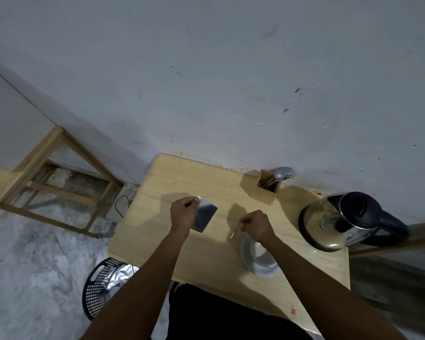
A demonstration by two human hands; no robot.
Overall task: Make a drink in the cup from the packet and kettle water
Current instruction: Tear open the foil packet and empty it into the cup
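My left hand (182, 213) pinches a silvery foil packet (205, 215) by its top corner and holds it above the wooden table (157, 231). My right hand (255, 225) is closed on a thin torn strip (233, 233) of the packet, which dangles from its fingers. Just below the right hand sits a pale cup on a saucer (257, 257), partly hidden by my right forearm. A steel kettle (339, 222) with a black lid and handle stands at the table's right end.
A wooden holder (263, 190) with spoons and a fork stands by the wall. On the floor to the left are a black perforated bin (101, 288) lined with foil and a wooden frame (59, 182). A small red item (293, 310) lies near the table's front edge.
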